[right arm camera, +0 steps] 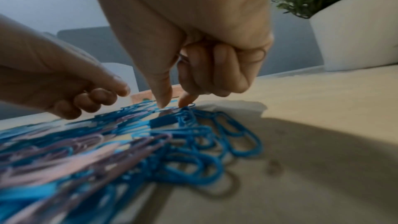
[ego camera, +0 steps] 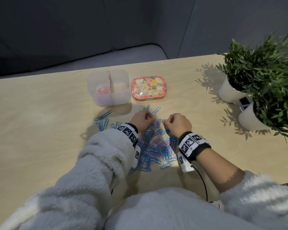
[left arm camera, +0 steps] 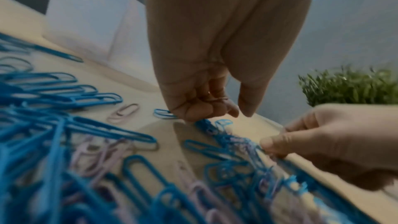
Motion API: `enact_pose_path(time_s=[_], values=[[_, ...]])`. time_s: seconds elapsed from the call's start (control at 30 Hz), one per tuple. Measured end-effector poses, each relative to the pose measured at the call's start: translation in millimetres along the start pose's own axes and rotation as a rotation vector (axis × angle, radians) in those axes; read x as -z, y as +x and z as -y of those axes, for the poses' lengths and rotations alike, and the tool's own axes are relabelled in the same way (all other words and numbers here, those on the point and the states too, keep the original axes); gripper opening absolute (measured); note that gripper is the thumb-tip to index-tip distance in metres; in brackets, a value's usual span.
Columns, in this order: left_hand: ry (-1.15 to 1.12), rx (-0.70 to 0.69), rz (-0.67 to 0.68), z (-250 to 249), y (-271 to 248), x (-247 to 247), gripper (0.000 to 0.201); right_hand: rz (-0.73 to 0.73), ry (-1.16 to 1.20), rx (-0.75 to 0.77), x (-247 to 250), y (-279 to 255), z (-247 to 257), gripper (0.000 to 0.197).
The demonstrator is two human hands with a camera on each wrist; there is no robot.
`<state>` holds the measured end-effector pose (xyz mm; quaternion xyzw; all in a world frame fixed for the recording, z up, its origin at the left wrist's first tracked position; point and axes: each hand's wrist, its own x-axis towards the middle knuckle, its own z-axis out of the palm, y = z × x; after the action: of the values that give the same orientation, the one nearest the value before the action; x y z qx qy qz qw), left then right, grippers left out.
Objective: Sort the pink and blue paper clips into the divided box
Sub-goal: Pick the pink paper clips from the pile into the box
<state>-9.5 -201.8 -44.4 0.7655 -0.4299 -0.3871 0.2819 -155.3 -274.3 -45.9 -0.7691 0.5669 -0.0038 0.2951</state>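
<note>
A mixed pile of blue and pink paper clips (ego camera: 156, 143) lies on the table in front of me. The clear divided box (ego camera: 121, 75) stands behind it, with pink clips (ego camera: 102, 92) in its left compartment. My left hand (ego camera: 144, 117) hovers over the pile's far edge, its fingers curled round a few thin pink clips (left arm camera: 214, 98). My right hand (ego camera: 169, 122) is beside it, with its thumb and forefinger tips (right arm camera: 163, 103) down on the pile. Its other fingers curl round thin clips (right arm camera: 259, 55) in the palm.
A floral tin (ego camera: 148, 88) sits right of the box. Loose blue clips (ego camera: 102, 119) lie left of the pile. Two white pots with green plants (ego camera: 229, 92) (ego camera: 251, 117) stand at the right, near the table's edge.
</note>
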Motion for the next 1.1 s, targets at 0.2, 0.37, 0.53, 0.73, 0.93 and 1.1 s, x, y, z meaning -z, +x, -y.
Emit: enact_pose_path(time_s=[0.2, 0.37, 0.53, 0.73, 0.93, 1.1], values=[[0.333, -0.011, -0.01, 14, -6, 10, 0.013, 0.086, 0.071, -0.04, 1, 2, 2, 0.015], [0.376, 0.032, -0.049, 19, -12, 28, 0.015, 0.093, 0.202, -0.003, 0, 4, -5, 0.015], [0.361, -0.053, -0.042, -1, -4, 14, 0.024, 0.081, 0.643, -0.022, 4, 5, -4, 0.017], [0.447, -0.085, -0.003, -9, 6, -6, 0.031, 0.228, 0.949, -0.188, 8, 5, -2, 0.017], [0.532, -0.115, -0.023, -8, 5, -7, 0.02, 0.199, 0.463, 0.212, -8, 6, -1, 0.013], [0.597, -0.095, 0.015, -6, 4, -7, 0.019, 0.159, -0.198, 0.531, -7, 3, -6, 0.017]])
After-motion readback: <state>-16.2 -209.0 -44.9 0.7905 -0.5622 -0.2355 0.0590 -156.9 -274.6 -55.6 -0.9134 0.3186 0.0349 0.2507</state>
